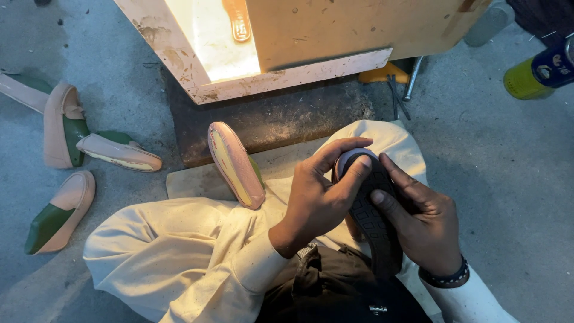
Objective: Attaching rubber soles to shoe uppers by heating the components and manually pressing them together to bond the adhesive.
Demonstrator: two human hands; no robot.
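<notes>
I hold a shoe with a black treaded rubber sole (375,218) facing up over my lap. My left hand (320,194) wraps the toe end, its thumb and fingers pressing on the pale toe edge. From the right side my right hand (421,218) grips the sole, thumb lying across the tread. Both hands are closed on the shoe. A pink shoe upper (235,164) on a green last leans against my left knee, its yellowish bottom showing.
Several pink uppers on green lasts (66,128) lie on the concrete floor at the left. A lit wooden box (251,48) with an orange insole (239,19) inside stands ahead. A yellow and blue can (538,72) lies at the far right.
</notes>
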